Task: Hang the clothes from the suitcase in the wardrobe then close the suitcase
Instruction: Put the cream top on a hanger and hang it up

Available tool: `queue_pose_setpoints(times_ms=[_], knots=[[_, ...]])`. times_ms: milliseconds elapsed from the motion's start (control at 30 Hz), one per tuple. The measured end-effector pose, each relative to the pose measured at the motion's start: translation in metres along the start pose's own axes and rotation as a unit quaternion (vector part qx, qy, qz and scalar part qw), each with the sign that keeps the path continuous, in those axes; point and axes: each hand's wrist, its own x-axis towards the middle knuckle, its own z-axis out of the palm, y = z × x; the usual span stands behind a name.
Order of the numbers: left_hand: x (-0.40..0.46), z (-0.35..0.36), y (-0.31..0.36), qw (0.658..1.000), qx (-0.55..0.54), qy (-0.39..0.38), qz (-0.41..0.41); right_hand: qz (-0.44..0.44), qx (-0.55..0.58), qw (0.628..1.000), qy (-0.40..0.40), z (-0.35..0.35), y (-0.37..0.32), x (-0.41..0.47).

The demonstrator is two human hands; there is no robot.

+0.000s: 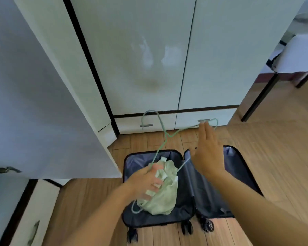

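A dark suitcase (188, 206) lies open flat on the wooden floor in front of the white wardrobe (149, 59). My left hand (146, 181) grips a pale green wire hanger (163, 135) together with a bunched light green garment (164, 190) over the suitcase's left half. The hanger's hook points up toward the wardrobe's bottom drawers. My right hand (207, 151) is held flat with straight fingers above the right half, its fingertips near the hanger's far corner. The right half of the suitcase looks empty where it shows.
An open wardrobe door (34, 89) swings out at the left, close to the suitcase. Two drawers with metal handles (174, 121) run along the wardrobe's base. A table with dark legs (267, 89) stands at the right.
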Motion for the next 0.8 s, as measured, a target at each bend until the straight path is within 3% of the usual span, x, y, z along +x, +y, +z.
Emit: queue_pose_setpoints(times_ms=[67,200,333,500,567,667,800], knots=[[0.046,0.011,-0.043,0.997,-0.07,-0.013,0.004,0.024,0.008,0.999,-0.033,0.068,0.025,-0.004],[0.122,0.02,-0.111,0.981,-0.185,0.039,0.044,0.052,0.022,0.983,-0.174,0.188,0.067,-0.014],[0.194,0.012,-0.162,0.979,-0.112,0.132,0.103,0.108,0.128,0.954,-0.25,0.297,0.089,-0.013],[0.251,0.006,-0.199,0.97,0.015,0.202,0.136,0.218,0.297,0.871,-0.326,0.39,0.104,-0.003],[0.264,0.004,-0.205,0.964,0.043,0.211,0.157,0.245,0.373,0.837,-0.316,0.417,0.11,0.004],[0.271,0.001,-0.214,0.963,0.069,0.211,0.154,0.284,0.495,0.755,-0.323,0.424,0.112,-0.003],[0.267,-0.004,-0.222,0.96,0.089,0.222,0.145,0.21,0.583,0.731,-0.286,0.403,0.103,-0.017]])
